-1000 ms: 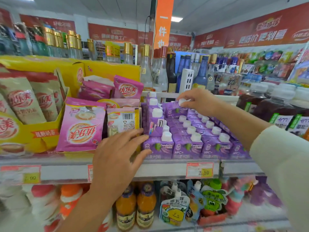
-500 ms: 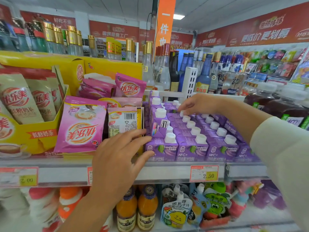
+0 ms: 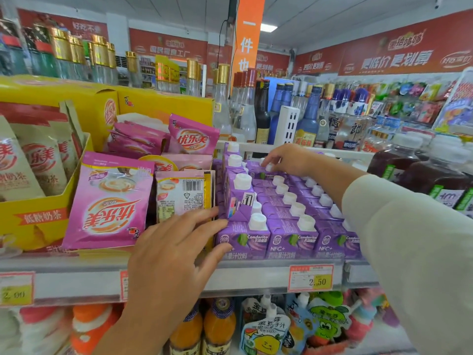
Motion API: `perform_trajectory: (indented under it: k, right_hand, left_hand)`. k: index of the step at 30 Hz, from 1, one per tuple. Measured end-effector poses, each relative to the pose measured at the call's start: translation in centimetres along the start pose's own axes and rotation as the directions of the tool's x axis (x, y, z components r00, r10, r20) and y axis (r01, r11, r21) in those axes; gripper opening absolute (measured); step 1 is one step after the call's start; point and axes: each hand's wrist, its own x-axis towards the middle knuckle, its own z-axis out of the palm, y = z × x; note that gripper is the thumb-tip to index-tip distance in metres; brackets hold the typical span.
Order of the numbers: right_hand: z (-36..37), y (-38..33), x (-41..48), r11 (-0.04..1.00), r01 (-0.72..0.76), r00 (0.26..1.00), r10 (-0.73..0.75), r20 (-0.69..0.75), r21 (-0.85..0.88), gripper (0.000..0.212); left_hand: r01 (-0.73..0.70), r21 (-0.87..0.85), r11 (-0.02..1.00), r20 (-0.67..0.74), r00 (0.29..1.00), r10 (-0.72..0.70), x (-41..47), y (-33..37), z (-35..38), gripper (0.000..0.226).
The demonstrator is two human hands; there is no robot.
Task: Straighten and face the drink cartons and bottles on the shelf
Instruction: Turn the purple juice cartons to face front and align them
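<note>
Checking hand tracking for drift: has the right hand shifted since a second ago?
Yes. The right hand slid left: its fingers were below the white divider post and are now left of it, pinching a carton cap.

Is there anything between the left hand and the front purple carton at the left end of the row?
Nothing visible. The left hand lies with straight fingers against the left side of that front purple carton. The sachet with the barcode stands just left of the cartons, behind the fingers, not between.
</note>
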Motion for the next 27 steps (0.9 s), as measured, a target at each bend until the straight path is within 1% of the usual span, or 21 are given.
perform_trajectory:
  k: [4, 9, 11, 13, 15, 16, 17, 18, 19, 20, 21, 22, 23, 25, 26, 27]
  right_hand:
    - [-0.4, -0.4, -0.4, 0.994, 0.033, 0.996, -0.041, -0.080, -0.104, 0.026]
    - [-4.3, -3.2, -5.8, 0.993, 0.102, 0.958, -0.115, -0.262, -0.063, 0.024]
    - [-5.3, -4.1, -9.0, 0.992, 0.128, 0.933, -0.121, -0.338, -0.002, 0.023]
    - [-5.5, -4.5, -12.6, 0.978, 0.165, 0.913, -0.102, -0.396, 0.127, 0.019]
    - [-4.7, -4.7, -16.2, 0.945, 0.201, 0.910, -0.082, -0.406, 0.259, 0.016]
    - [-4.0, -4.8, -17.9, 0.925, 0.216, 0.915, -0.081, -0.394, 0.312, 0.016]
    - [-3.1, -4.9, -19.6, 0.904, 0.227, 0.924, -0.082, -0.374, 0.363, 0.017]
    - [-2.1, -5.1, -21.1, 0.881, 0.236, 0.933, -0.087, -0.350, 0.409, 0.018]
    - [-0.9, -5.0, -22.4, 0.858, 0.241, 0.941, -0.091, -0.327, 0.455, 0.019]
    - [0.2, -5.1, -23.4, 0.837, 0.242, 0.947, -0.095, -0.306, 0.490, 0.019]
    - [1.4, -5.1, -24.2, 0.824, 0.241, 0.952, -0.097, -0.291, 0.513, 0.019]
    - [2.6, -5.0, -24.8, 0.817, 0.235, 0.955, -0.092, -0.282, 0.526, 0.019]
    - [3.7, -4.8, -25.2, 0.812, 0.220, 0.957, -0.073, -0.280, 0.540, 0.019]
    - [5.7, -4.5, -26.1, 0.775, 0.182, 0.958, -0.002, -0.286, 0.606, 0.019]
    - [6.6, -4.3, -26.6, 0.724, 0.164, 0.960, 0.039, -0.277, 0.670, 0.019]
    - [7.7, -4.2, -27.2, 0.650, 0.140, 0.966, 0.077, -0.248, 0.747, 0.023]
  left_hand:
    - [0.031, -0.017, 0.999, 0.024, 0.999, -0.031, 0.0, 0.1, -0.2, 0.038]
    - [0.055, -0.037, 0.998, 0.049, 0.997, -0.054, 0.1, 0.4, -0.4, 0.042]
    - [0.079, -0.049, 0.996, 0.027, 0.997, -0.077, 0.1, 0.6, -0.5, 0.045]
    - [0.085, -0.061, 0.995, -0.032, 0.996, -0.087, 0.0, 1.1, -0.7, 0.046]
    - [0.055, -0.098, 0.994, -0.089, 0.994, -0.064, 0.0, 2.4, -1.1, 0.043]
    - [0.035, -0.141, 0.989, -0.096, 0.994, -0.049, -0.2, 3.2, -1.3, 0.042]
    - [0.040, -0.212, 0.977, -0.065, 0.996, -0.054, -0.5, 4.2, -1.5, 0.042]
    - [0.099, -0.320, 0.942, 0.020, 0.995, -0.098, -0.9, 5.3, -1.8, 0.043]
    - [0.222, -0.449, 0.865, 0.162, 0.973, -0.165, -1.1, 6.4, -2.0, 0.046]
    - [0.370, -0.565, 0.737, 0.328, 0.921, -0.211, -1.3, 7.5, -2.1, 0.050]
    - [0.498, -0.638, 0.587, 0.466, 0.857, -0.221, -1.5, 8.2, -1.8, 0.054]
    - [0.582, -0.675, 0.454, 0.556, 0.805, -0.205, -1.9, 8.6, -1.4, 0.056]
    - [0.628, -0.687, 0.366, 0.603, 0.774, -0.195, -2.2, 8.7, -0.9, 0.056]
    - [0.670, -0.686, 0.285, 0.640, 0.741, -0.202, -2.8, 8.8, 0.0, 0.049]
    - [0.676, -0.693, 0.251, 0.644, 0.737, -0.206, -3.3, 8.8, 0.3, 0.045]
    - [0.682, -0.699, 0.215, 0.649, 0.731, -0.210, -3.8, 8.9, 0.7, 0.042]
